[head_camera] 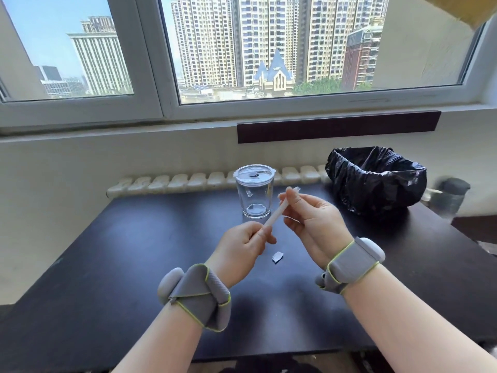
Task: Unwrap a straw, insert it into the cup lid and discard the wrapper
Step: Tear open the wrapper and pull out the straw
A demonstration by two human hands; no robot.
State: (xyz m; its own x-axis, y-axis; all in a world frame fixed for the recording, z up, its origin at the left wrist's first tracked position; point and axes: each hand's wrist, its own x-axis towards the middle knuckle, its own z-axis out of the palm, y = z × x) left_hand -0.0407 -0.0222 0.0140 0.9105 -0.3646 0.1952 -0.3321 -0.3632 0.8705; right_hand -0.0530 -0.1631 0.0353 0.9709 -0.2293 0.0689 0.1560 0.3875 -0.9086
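A straw in a white paper wrapper [278, 212] slants between my hands, above the dark table. My left hand [243, 244] pinches its lower end. My right hand [309, 214] holds its upper part, and the clear tip of the straw [295, 189] pokes out of the wrapper above my fingers. A clear glass cup [254, 196] with a transparent lid [254, 173] stands just behind the hands. A torn scrap of wrapper [277, 257] lies on the table below them.
A bin lined with a black bag [376, 179] stands at the back right of the dark table [134, 251]. A white radiator [174, 181] runs along the wall behind the table. A grey object [449, 196] sits to the right of the bin.
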